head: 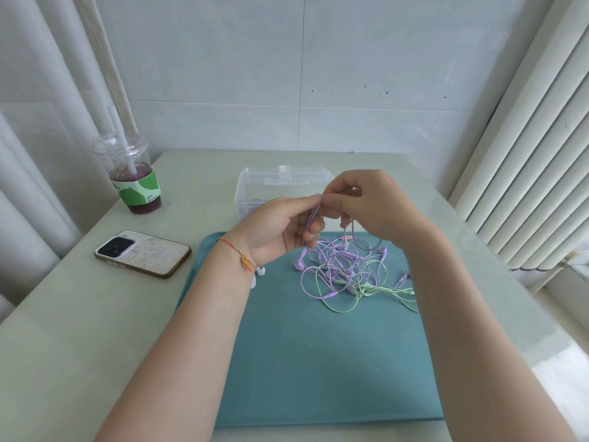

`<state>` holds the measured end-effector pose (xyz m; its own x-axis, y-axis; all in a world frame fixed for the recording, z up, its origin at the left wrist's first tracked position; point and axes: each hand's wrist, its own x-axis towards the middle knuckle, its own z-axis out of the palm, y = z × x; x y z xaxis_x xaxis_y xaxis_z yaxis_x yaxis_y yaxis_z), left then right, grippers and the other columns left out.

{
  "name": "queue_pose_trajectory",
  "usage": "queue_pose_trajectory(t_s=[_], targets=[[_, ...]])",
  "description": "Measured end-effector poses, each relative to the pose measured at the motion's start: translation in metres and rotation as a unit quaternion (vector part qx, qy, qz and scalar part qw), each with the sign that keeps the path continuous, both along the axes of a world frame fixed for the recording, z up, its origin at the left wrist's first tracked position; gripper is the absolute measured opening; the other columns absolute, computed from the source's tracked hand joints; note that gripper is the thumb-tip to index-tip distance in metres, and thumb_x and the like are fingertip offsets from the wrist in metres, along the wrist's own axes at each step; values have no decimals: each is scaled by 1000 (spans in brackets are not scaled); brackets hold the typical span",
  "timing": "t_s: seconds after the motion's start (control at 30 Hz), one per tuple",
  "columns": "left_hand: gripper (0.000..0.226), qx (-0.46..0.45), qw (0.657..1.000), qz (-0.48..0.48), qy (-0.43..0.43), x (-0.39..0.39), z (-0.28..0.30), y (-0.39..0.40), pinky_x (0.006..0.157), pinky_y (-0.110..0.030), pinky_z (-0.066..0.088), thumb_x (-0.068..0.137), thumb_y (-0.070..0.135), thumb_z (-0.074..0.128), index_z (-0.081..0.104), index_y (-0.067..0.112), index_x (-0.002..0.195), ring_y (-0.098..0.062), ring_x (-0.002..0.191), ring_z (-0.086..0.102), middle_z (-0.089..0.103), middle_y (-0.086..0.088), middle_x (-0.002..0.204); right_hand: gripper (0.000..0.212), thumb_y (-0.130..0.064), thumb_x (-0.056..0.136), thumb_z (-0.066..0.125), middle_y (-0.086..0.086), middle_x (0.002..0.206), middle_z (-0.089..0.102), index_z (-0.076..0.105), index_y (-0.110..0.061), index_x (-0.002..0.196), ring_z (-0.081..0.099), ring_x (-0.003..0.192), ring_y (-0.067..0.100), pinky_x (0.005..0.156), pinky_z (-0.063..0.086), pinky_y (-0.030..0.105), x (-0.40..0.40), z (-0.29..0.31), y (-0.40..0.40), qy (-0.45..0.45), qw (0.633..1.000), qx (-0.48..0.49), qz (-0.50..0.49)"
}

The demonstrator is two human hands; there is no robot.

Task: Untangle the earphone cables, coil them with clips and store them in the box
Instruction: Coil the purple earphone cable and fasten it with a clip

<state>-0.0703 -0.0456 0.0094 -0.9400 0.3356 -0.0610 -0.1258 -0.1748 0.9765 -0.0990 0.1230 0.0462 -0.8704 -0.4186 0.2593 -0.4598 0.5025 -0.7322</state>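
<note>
Both hands are raised above the far edge of the teal tray (287, 362), working one purple earphone cable (310, 223): the left hand (280, 231) has its fingers curled round a gathered bundle of purple strands, and the right hand (366, 205) pinches the top of that same bundle between thumb and fingertips, touching the left hand's fingertips. From the bundle the cable drops into the tangled heap of purple and green cables (350, 272) that lies on the tray toward its far right corner. The clear box (274, 186) stands on the tabletop just past the tray's far edge, partly hidden behind the hands; something purple seems to lie inside it, though I cannot make it out. A small white piece (260, 271), perhaps a clip, peeks out by the left wrist on the tray. To do this step well, I would say, the person should hold the gathered loops firmly in the left hand and draw the loose run out of the heap slowly with the right, feeding it through crossings instead of tugging, since a hard pull would likely tighten the knots with the green cable. Near the tabletop's left edge lies a phone (143, 252), face down, and at the far left corner stands a drink cup (135, 183) with a green and white sleeve; its small print is too fine to read
</note>
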Motion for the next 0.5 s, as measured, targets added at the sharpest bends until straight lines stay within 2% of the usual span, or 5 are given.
queue_pose_trajectory(t_s=[0.03,0.13,0.3,0.37,0.5], targets=[[30,-5,1000,-12,10,1,0,-1,55,-24,39,96,25,46,65,1,97,-14,53,37,46,0,60,6,-17,86,68,6,63,69,69,-14,80,58,51,15,61,54,38,0,0,0,0,1000,-9,-3],[27,-3,999,-27,30,2,1,-3,56,-23,37,90,23,51,65,1,96,-12,53,36,43,1,60,13,-24,84,73,-6,47,58,67,-12,80,52,41,11,42,40,19,1,0,-1,1,999,-32,-25],[33,117,993,-26,6,2,4,0,52,-21,39,95,21,44,71,4,89,-9,49,37,41,2,59,9,-18,90,65,-2,53,52,69,-14,82,49,41,14,43,40,19,-1,-1,-2,-22,997,-69,-19],[35,179,984,-18,-9,1,6,1,52,-20,41,92,23,44,74,7,84,-8,49,39,44,3,58,17,-18,94,57,-6,52,52,70,-16,84,47,39,13,44,39,22,0,-4,-5,-30,998,-52,-4],[40,320,946,41,-39,-1,9,3,62,-26,56,100,20,42,76,4,87,-13,62,64,67,-3,74,32,-17,97,48,-8,46,51,60,-22,67,41,36,10,45,38,21,5,-8,-12,-53,998,16,13]])
